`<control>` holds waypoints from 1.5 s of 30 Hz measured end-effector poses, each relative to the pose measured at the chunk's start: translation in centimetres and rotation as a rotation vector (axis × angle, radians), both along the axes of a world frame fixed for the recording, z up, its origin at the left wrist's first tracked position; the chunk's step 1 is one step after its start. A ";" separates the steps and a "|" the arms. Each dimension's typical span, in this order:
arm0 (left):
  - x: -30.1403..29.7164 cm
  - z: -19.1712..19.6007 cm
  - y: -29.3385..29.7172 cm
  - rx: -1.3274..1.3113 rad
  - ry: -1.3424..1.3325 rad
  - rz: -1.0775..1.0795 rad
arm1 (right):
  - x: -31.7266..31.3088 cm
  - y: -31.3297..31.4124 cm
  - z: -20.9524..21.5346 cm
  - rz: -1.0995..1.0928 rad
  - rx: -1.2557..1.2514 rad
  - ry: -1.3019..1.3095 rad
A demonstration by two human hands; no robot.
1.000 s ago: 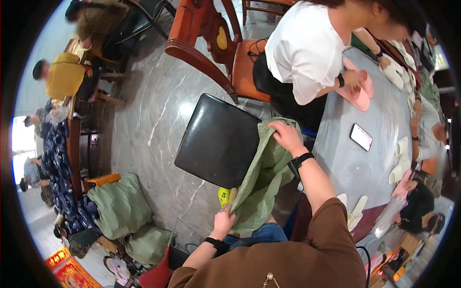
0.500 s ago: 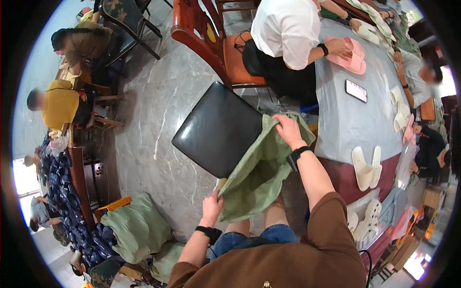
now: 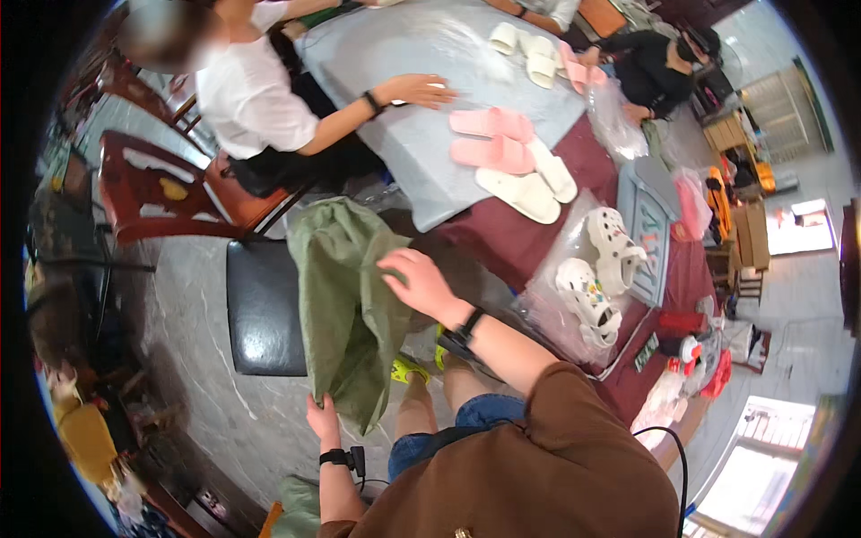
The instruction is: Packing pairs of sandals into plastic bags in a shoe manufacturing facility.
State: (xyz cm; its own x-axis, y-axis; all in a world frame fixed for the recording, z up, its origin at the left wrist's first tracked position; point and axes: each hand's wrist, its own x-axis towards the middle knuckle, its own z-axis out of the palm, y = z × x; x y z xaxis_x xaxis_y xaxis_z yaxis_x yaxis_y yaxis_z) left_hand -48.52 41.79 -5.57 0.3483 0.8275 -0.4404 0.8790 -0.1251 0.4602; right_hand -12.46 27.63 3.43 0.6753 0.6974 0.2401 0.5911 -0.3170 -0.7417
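A green woven sack (image 3: 345, 314) hangs in front of me, bunched and creased, overlapping a black padded seat (image 3: 260, 309). Low down, the fingers of my left hand (image 3: 323, 418) pinch the sack's bottom edge. On the other side, my right hand (image 3: 420, 285) grips the sack's right edge, its fingertips partly lost against the cloth. Both wrists wear black bands. The sack's inside and whatever it may contain are hidden.
A wooden chair (image 3: 152, 193) stands beyond the seat. The table (image 3: 421, 197) at right holds pink slippers (image 3: 491, 154), white slippers (image 3: 520, 195), decorated white clogs (image 3: 587, 300) and a grey-blue lettered piece (image 3: 650, 233). A person in white (image 3: 256, 90) reaches across it.
My view has turned toward the table. The sack now hangs more upright between my hands. The person in white has let go of the pink slippers, which lie beside the white ones.
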 end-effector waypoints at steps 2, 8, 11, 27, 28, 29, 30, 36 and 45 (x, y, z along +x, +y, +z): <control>-1.3 -1.8 0.1 0.053 -0.021 -0.024 | 0.7 -7.7 3.0 -0.175 -0.004 -0.034; -2.5 -5.4 1.9 -0.020 -0.057 0.002 | 4.2 -36.2 6.7 -0.945 -0.461 -0.286; -4.1 -6.6 3.7 -0.121 -0.052 0.128 | 6.5 -42.4 7.7 -1.019 -0.618 -0.328; -3.7 -6.2 2.7 -0.108 0.001 0.336 | 14.2 -35.8 17.6 -0.573 -0.550 -0.595; -4.2 -6.4 2.1 -0.107 -0.008 0.376 | 13.2 -33.5 18.8 -0.504 -0.510 -0.568; -3.5 -6.4 1.4 -0.056 0.022 0.324 | 11.8 -30.8 19.9 -0.448 -0.482 -0.544; -2.5 -6.1 0.9 -0.003 0.048 0.270 | 10.9 -27.7 20.3 -0.413 -0.366 -0.397; 0.2 -2.3 -0.5 -0.004 0.073 0.230 | 4.5 -5.6 15.8 -0.078 0.082 0.217; 0.6 -1.0 -0.9 0.050 0.044 0.104 | 1.5 20.2 -6.0 -0.122 0.155 0.494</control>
